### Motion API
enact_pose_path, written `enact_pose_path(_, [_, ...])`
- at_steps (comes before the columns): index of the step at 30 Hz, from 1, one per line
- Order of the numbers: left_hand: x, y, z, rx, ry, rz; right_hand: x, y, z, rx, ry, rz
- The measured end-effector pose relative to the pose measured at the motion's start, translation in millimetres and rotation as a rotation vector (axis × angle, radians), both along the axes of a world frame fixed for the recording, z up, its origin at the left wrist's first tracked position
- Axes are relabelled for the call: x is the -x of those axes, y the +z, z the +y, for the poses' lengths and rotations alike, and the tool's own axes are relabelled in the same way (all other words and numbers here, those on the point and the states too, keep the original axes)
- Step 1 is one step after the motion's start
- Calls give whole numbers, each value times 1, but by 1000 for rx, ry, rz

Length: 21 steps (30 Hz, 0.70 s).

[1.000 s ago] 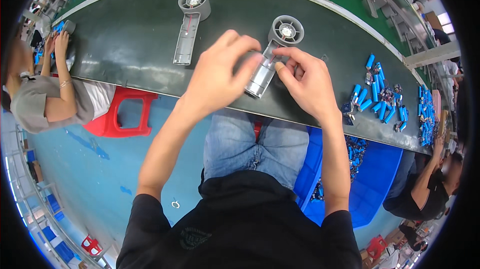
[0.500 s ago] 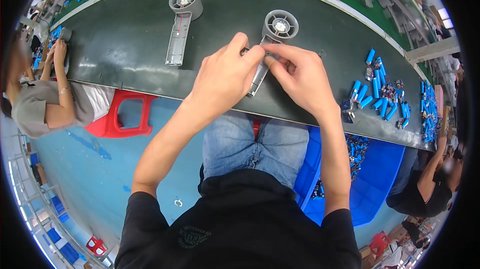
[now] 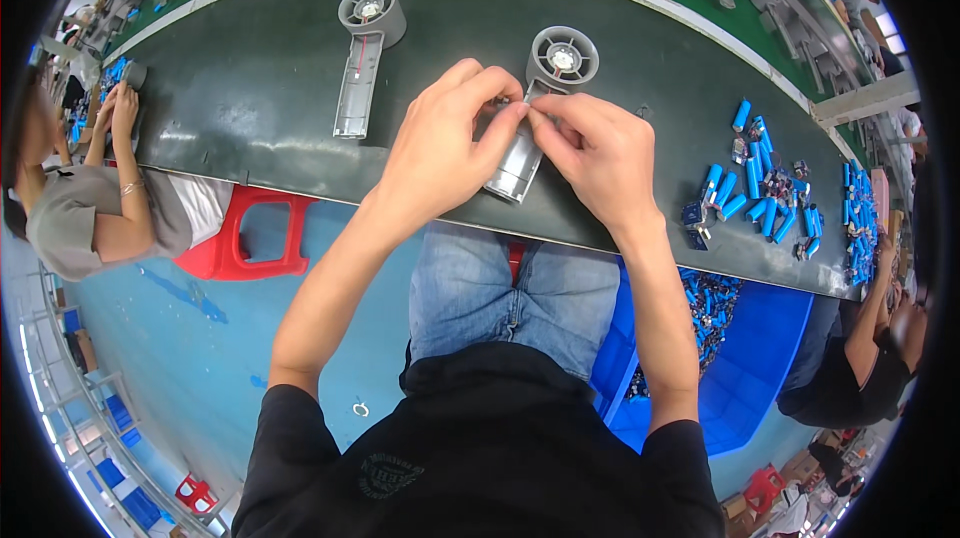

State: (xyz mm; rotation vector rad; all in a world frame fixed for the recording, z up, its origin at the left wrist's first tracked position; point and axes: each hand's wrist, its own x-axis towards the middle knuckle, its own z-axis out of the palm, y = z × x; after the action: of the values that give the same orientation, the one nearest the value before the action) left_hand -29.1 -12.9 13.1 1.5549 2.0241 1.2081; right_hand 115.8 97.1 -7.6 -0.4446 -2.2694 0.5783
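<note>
A grey handheld fan housing (image 3: 563, 60) lies on the dark green bench, its round fan end away from me and its open, trough-shaped handle (image 3: 515, 170) toward me. Over the upper handle, the thumb and fingers of my left hand (image 3: 440, 138) are closed in a pinch. Fingertip to fingertip with it, my right hand (image 3: 603, 156) pinches from the other side. Whatever is between the fingertips is too small and covered to make out. A second grey fan housing (image 3: 374, 16) with an open handle lies to the left, untouched.
Blue cylindrical batteries with small circuit boards (image 3: 765, 183) lie in a loose pile on the right of the bench (image 3: 250, 88). Below the edge stands a blue bin (image 3: 745, 378) holding more small parts. A co-worker (image 3: 95, 208) sits left beside a red stool (image 3: 262, 233); another person is far right.
My left fingers have opened out from a tighter curl, and both hands' fingertips now meet over the handle. More of the handle's lower end shows. The view has shifted slightly.
</note>
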Motion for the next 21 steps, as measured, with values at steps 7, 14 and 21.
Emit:
enact_pose_path(7, [-3, -8, 1, -169, -81, 54, -8, 0, -3, 558, 44, -1])
enact_pose_path(14, [-1, -14, 2, -184, -125, 38, -8, -4, 2, 801, 68, -52])
enact_pose_path(21, [1, -12, -3, -32, -114, -309, -5, -13, -1, 833, 75, 69])
